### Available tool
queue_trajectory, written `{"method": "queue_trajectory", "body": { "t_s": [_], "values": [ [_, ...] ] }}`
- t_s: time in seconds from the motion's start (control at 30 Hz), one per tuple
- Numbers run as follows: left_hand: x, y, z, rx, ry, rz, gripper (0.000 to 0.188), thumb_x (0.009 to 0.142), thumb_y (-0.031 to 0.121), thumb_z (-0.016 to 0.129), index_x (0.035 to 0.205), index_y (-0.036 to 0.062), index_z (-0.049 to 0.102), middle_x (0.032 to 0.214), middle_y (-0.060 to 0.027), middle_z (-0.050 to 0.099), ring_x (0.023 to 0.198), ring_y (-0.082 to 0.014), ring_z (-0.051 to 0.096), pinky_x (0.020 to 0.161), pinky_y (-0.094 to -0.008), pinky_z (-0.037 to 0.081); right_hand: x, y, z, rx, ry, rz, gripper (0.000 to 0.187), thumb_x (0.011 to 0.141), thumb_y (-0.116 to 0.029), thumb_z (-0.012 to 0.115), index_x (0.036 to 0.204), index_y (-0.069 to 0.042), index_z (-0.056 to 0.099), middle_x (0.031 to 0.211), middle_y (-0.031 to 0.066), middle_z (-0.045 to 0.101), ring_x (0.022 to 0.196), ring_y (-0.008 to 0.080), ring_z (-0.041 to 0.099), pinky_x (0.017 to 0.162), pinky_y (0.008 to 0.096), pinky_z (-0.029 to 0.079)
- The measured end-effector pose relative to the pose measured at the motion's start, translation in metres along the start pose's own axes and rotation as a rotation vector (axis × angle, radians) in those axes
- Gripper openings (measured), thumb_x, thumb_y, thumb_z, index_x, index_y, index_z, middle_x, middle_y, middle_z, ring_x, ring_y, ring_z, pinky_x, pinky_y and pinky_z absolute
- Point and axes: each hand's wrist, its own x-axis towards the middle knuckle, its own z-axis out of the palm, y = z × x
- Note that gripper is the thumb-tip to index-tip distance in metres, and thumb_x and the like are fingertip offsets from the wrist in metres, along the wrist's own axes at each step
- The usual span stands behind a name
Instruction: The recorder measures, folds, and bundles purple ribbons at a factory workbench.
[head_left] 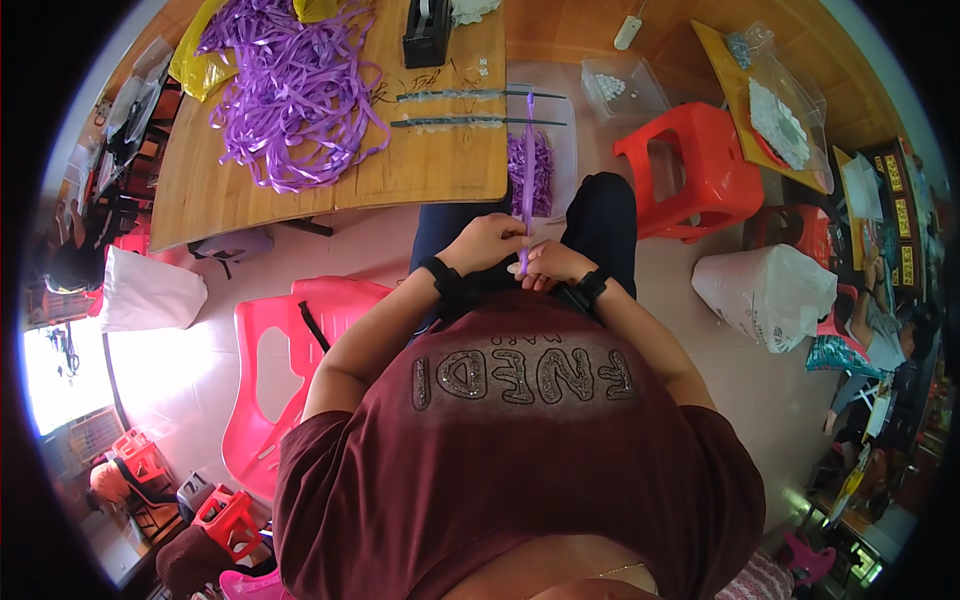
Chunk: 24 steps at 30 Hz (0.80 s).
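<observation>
A purple ribbon (529, 165) runs straight from the thin dark bars (450, 122) at the table's edge down to my lap. My left hand (488, 243) pinches it from the left side with bent fingers. Just below and to the right, my right hand (556, 264) is closed around its near end. The fingers nearly meet, so the very end of the ribbon is partly hidden. Beneath the taut ribbon, a clear plastic bin (566, 150) holds many purple ribbon pieces (540, 172).
On the wooden table (440, 165) lie a heap of loose purple ribbon (285, 100) and a black tape dispenser (427, 35). A red stool (690, 165) and a white sack (765, 295) stand at right. A pink chair (255, 400) is at left; people sit around the edges.
</observation>
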Motion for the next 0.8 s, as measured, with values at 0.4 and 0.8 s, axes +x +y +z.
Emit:
{"method": "queue_trajectory", "body": {
  "t_s": [0.4, 0.8],
  "values": [
    [0.004, -0.007, -0.010, -0.276, 0.069, -0.223, 0.028, 0.083, 0.027, 0.078, 0.083, -0.0004, 0.071, 0.073, -0.0104, 0.067, 0.064, -0.0146, 0.062, 0.062, -0.0302, 0.050, 0.001, -0.011, -0.019, 0.386, 0.317, -0.438, 0.022, 0.093, -0.023, 0.070, 0.100, -0.002, 0.069, 0.083, 0.0037, 0.068, 0.066, 0.0082, 0.062, 0.057, 0.0230, 0.049],
    [0.003, 0.010, -0.017, -0.237, 0.085, -0.048, 0.023, 0.081, 0.022, 0.078, 0.080, -0.0001, 0.071, 0.076, -0.0107, 0.068, 0.069, -0.0210, 0.065, 0.066, -0.0326, 0.051, 0.014, -0.120, -0.046, 0.351, 0.662, -0.792, 0.020, 0.093, -0.012, 0.070, 0.104, 0.004, 0.071, 0.087, -0.0022, 0.067, 0.074, 0.0027, 0.057, 0.065, 0.0185, 0.045]
  ]
}}
